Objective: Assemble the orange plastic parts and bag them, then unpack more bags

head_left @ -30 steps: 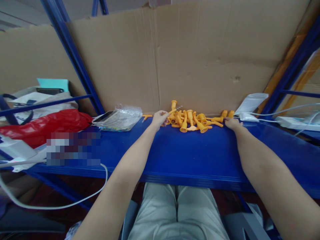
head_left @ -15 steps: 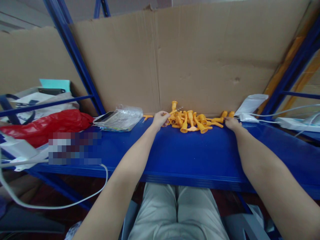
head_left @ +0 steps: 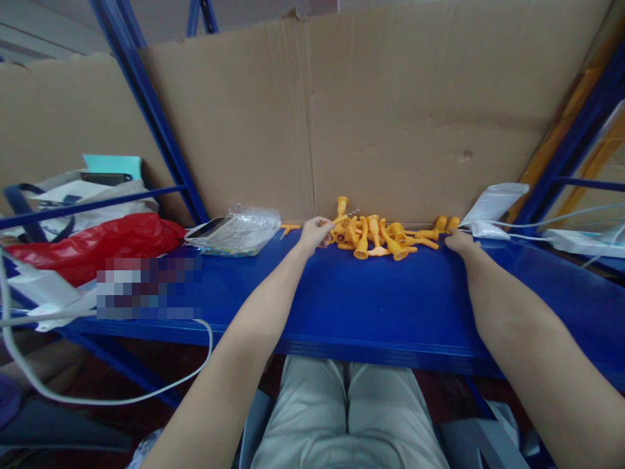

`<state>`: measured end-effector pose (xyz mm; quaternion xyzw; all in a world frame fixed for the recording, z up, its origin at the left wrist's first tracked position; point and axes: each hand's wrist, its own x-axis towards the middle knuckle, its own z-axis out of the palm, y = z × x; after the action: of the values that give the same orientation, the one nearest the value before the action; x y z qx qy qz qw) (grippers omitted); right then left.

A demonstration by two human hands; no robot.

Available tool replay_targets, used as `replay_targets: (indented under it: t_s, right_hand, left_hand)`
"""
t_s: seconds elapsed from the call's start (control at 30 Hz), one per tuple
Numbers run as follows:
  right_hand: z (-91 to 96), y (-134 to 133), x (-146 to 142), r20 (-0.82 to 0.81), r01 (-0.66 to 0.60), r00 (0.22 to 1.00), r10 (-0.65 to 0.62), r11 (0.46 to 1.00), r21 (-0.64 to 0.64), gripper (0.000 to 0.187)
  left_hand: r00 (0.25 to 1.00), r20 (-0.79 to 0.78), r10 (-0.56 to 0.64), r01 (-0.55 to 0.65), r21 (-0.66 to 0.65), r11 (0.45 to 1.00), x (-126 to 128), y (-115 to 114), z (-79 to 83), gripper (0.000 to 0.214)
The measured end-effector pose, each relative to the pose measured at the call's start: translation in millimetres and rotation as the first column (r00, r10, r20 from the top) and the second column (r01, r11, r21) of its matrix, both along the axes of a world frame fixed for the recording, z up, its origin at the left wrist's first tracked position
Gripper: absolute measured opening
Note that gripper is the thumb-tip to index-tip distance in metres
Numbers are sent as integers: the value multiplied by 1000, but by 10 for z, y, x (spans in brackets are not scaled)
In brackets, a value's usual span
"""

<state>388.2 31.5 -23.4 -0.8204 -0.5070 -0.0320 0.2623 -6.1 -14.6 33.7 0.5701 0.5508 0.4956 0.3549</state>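
A heap of orange plastic parts (head_left: 374, 228), some with flared cup-shaped ends and curved stems, lies on the blue shelf (head_left: 371, 299) against the cardboard. At its left end is my left hand (head_left: 316, 233), thumb and fingers pinched together; whatever is between them is too small to make out. My right hand (head_left: 461, 241) rests beyond the heap's right end, fingers curled beside two upright orange pieces (head_left: 446, 225). Its fingertips are partly hidden, so what they hold cannot be made out. One small orange branched piece (head_left: 291, 228) lies apart, left of my left hand.
To the left lie a clear plastic packet (head_left: 239, 234) with a phone on it and a red plastic bag (head_left: 117, 238). A white plastic bag (head_left: 491, 208) and a power strip (head_left: 581, 241) are at the right. Cardboard (head_left: 390, 98) walls off the back; blue posts (head_left: 161, 124) frame the shelf.
My right hand has shifted slightly right and back, uncovering more of the orange pieces beside it. My left hand stays at the heap's left end. The whole view has moved a little.
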Motion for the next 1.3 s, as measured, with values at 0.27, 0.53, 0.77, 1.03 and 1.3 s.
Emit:
replay_targets:
  t_s: [0.27,0.53,0.77,1.03,1.3]
  right_hand:
    - [41,-46,-39,-164,84,984,-68,992,89,48]
    - [153,-188,-189,-64,43,997,-30,977,209,42]
    - [334,-276,-578,187,-191,973,135,925,328,39]
    - [516,-244,-1159,359,-478,865,350,790,382,36]
    - [569,-402,-1912,563,-835,531,633,505,219,29]
  left_hand:
    - [1000,-31,3,-3,2,1000,14,-32,25,5]
    - [986,-167,0,15,93,996,1,8,-13,14]
    - [859,-509,55,75,232,970,-49,-7,-56,25]
    - [670,-733,114,211,336,918,-57,-21,-85,30]
    - [669,-737,99,302,391,870,-54,0,-90,39]
